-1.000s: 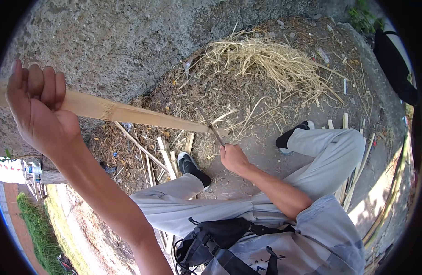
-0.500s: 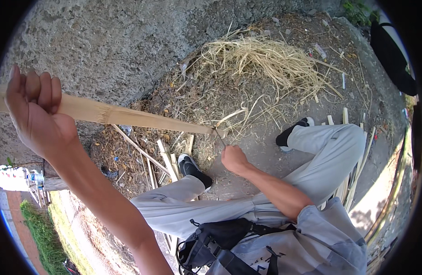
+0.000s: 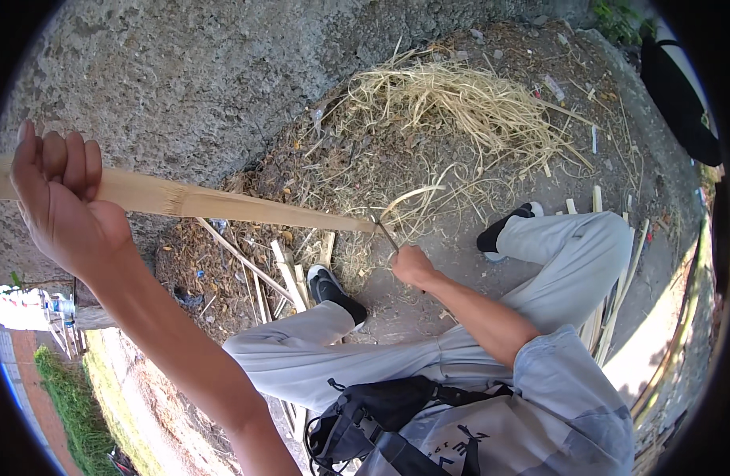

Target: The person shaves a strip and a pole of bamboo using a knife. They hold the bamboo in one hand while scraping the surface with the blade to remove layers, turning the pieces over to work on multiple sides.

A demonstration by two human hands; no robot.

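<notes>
My left hand (image 3: 70, 210) is closed round a long, flat bamboo strip (image 3: 238, 206) near its left end. The strip has a rough node right of the hand and runs rightward across the view to a narrow far tip. My right hand (image 3: 413, 265), its fingers wrapped round a handle, holds a knife (image 3: 387, 236). The slim dark blade meets the strip's right tip. Beside the blade a thin pale shaving (image 3: 413, 193) curves up and to the right. The fist hides most of the knife's handle.
A heap of pale shavings (image 3: 476, 111) lies on the dirt ahead, against a rough grey concrete surface (image 3: 190, 71). Cut bamboo pieces (image 3: 290, 274) lie by my left shoe (image 3: 325, 284); more strips (image 3: 623, 293) lie beyond my right leg. A black bag (image 3: 373, 420) rests at my waist.
My right hand and the knife have shifted slightly right, away from my left hand. My left hand and the strip's near end have dipped a little. The shaving by the blade sits farther right.
</notes>
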